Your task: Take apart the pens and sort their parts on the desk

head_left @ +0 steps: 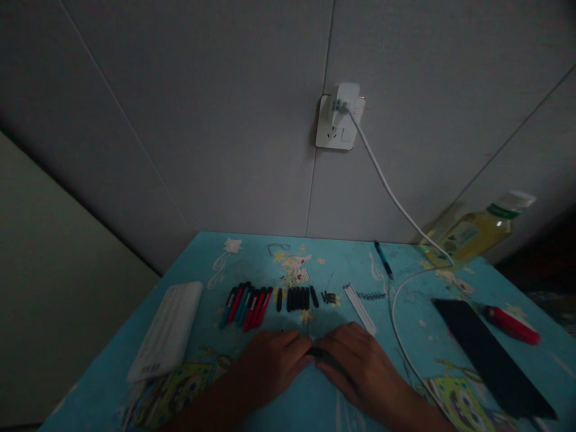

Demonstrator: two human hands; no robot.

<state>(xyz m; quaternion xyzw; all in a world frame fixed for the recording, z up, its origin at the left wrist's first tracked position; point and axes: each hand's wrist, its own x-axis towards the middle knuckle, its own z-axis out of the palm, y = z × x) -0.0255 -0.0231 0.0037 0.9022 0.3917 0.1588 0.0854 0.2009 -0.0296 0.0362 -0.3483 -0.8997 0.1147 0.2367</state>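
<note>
Above the front part of the table, my left hand (276, 363) and my right hand (360, 369) meet with fingers closed. A small dark pen part (317, 353) shows between their fingertips, pinched from both sides; most of it is hidden. Just beyond my hands lies a row of pen parts. Red and teal pen barrels (246, 306) are on the left, and several black grips (297, 298) are in the middle. Small dark pieces (330, 297) sit beside them. To the right are thin white refills (360, 308) and a line of small springs (371, 296).
A whole pen (384, 260) lies near the wall. A white slab-like device (166, 330) is at left. On the right are a dark flat slab (492, 357), a red object (512, 325) and a bottle of yellow liquid (477, 231). A white cable (382, 177) runs from a wall charger (344, 103).
</note>
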